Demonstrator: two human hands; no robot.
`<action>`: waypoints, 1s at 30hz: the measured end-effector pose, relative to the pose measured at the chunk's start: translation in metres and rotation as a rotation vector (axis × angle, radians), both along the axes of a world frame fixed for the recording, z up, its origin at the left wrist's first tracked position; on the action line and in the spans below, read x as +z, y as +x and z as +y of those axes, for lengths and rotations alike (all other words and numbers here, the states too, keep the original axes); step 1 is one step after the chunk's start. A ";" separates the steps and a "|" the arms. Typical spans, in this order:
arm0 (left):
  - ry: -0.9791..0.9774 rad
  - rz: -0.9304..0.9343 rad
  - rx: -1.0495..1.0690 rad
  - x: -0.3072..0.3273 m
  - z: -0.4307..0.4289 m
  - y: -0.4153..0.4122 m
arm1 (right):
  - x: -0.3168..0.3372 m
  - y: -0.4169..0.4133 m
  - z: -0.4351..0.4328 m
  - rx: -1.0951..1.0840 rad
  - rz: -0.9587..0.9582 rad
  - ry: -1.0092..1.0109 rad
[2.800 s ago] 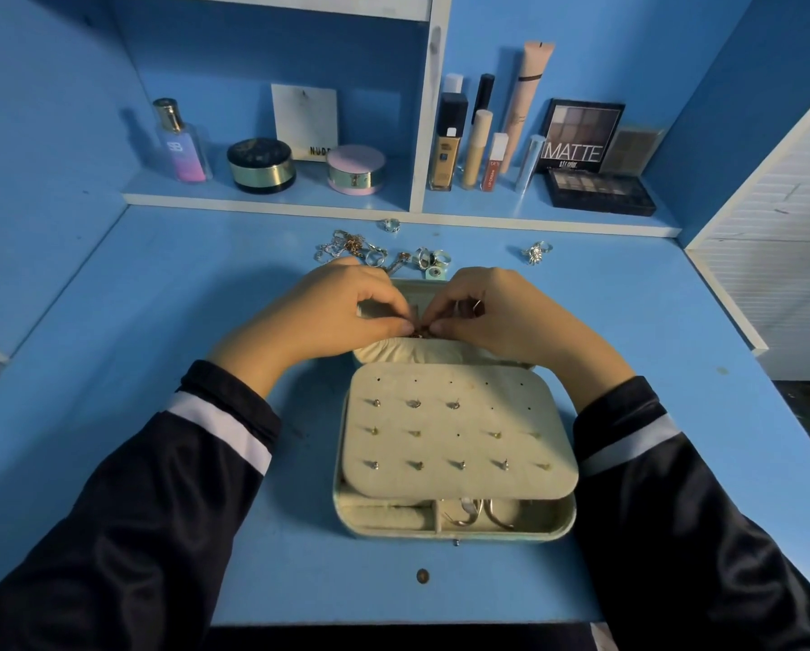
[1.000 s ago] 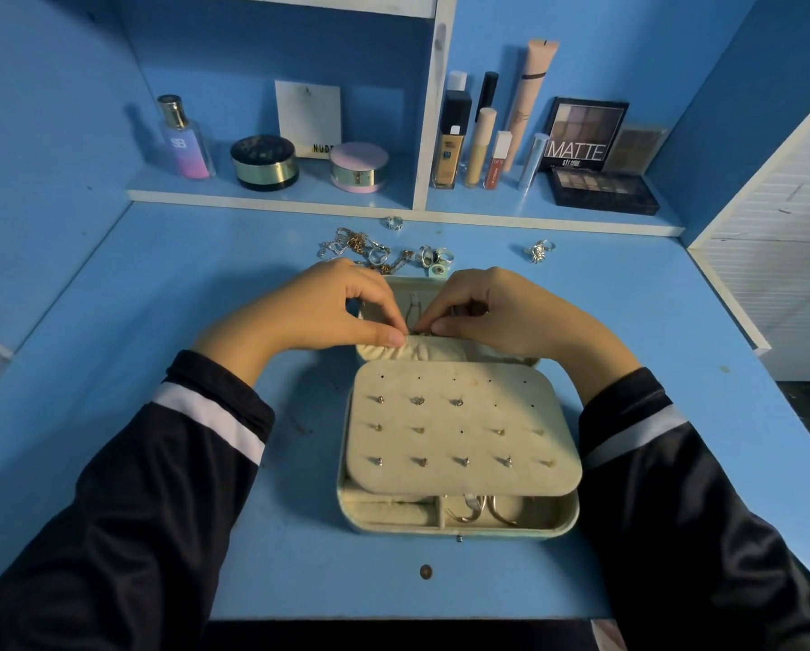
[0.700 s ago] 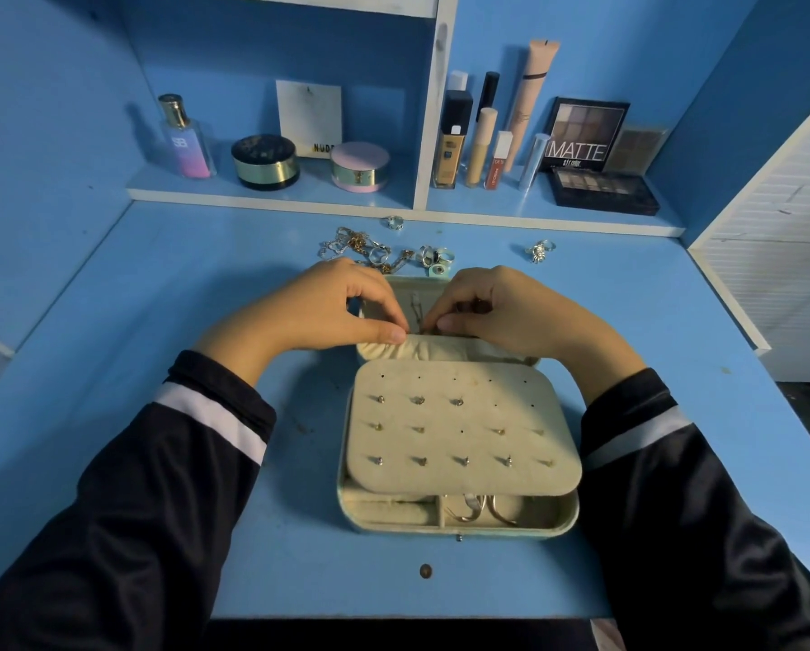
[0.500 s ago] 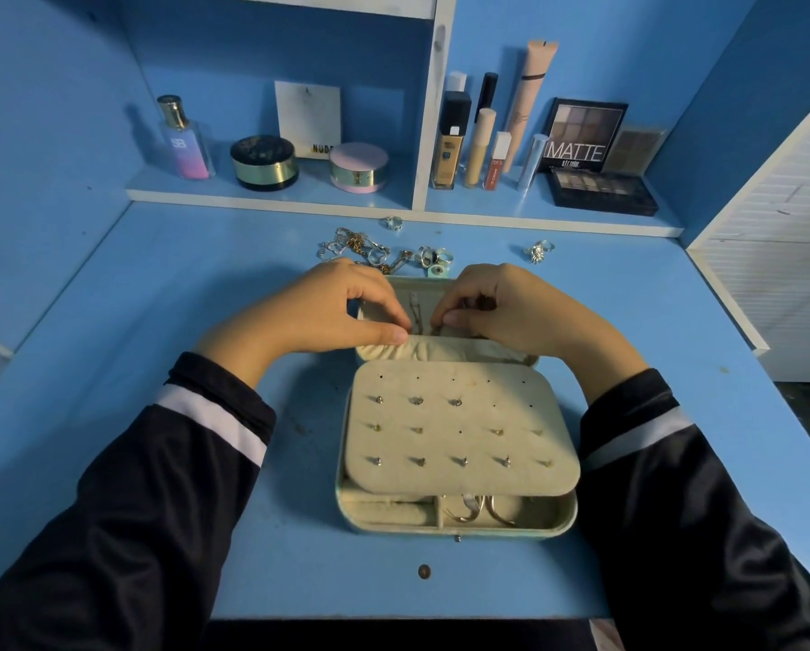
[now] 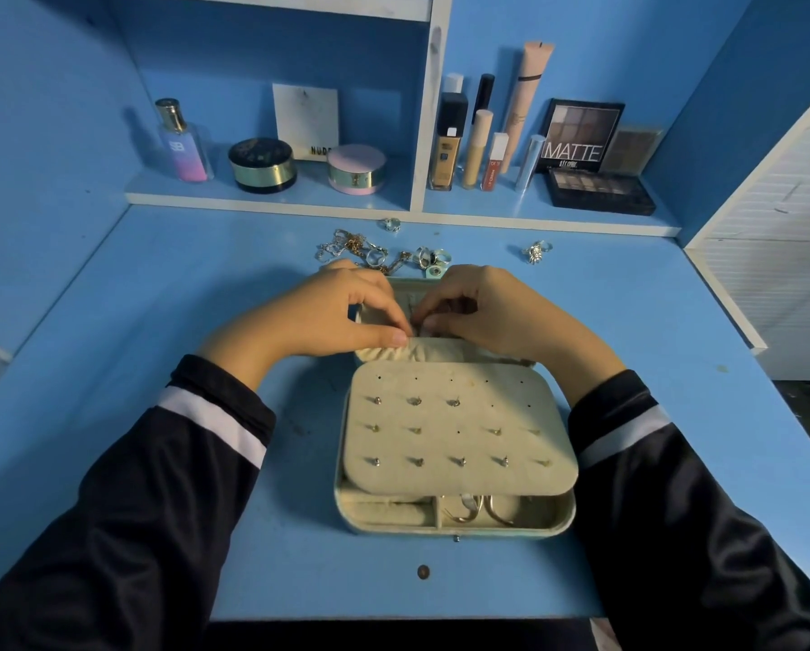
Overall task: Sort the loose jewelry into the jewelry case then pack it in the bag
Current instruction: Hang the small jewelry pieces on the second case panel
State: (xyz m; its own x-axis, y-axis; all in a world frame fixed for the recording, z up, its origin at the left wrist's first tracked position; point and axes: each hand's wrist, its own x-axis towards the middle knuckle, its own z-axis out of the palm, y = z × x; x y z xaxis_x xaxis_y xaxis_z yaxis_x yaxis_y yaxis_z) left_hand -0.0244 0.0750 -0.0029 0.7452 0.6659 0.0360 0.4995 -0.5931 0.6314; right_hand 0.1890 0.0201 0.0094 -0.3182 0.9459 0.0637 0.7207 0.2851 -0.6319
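Fastening a small piece [image 5: 413, 306] inside the open lid [image 5: 396, 286], seemingly to hang it above the gathered pocket [image 5: 408, 357]; piece too small to name | left hand [image 5: 323, 312] and right hand [image 5: 492, 312]: fingers curled narrow, tips pinching it | jewelry case [image 5: 455, 528]: studs [image 5: 415, 400] on earring panel [image 5: 459, 444], hoops [image 5: 469, 512] beneath | loose jewelry [image 5: 370, 251] heaped just behind on desk [image 5: 159, 321]
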 end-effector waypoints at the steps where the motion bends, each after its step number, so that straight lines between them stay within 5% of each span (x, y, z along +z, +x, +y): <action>1: 0.000 0.003 0.001 0.000 0.000 0.000 | 0.001 0.001 0.000 0.002 0.006 -0.005; 10: -0.003 -0.010 -0.007 -0.002 0.001 -0.001 | 0.002 0.003 -0.003 0.022 0.023 -0.010; 19: 0.151 -0.310 0.252 -0.010 0.007 -0.005 | -0.001 0.010 0.003 -0.142 0.078 0.080; 30: 0.346 -0.179 0.409 -0.031 0.049 -0.005 | 0.003 -0.004 0.061 -0.237 -0.040 0.249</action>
State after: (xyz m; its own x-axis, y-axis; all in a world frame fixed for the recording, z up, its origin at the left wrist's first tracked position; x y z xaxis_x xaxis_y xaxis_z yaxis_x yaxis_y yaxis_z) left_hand -0.0297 0.1239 -0.0341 0.3914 0.8259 0.4058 0.6351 -0.5615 0.5304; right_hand 0.1850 0.0812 0.0119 -0.0986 0.9508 0.2937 0.8082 0.2487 -0.5338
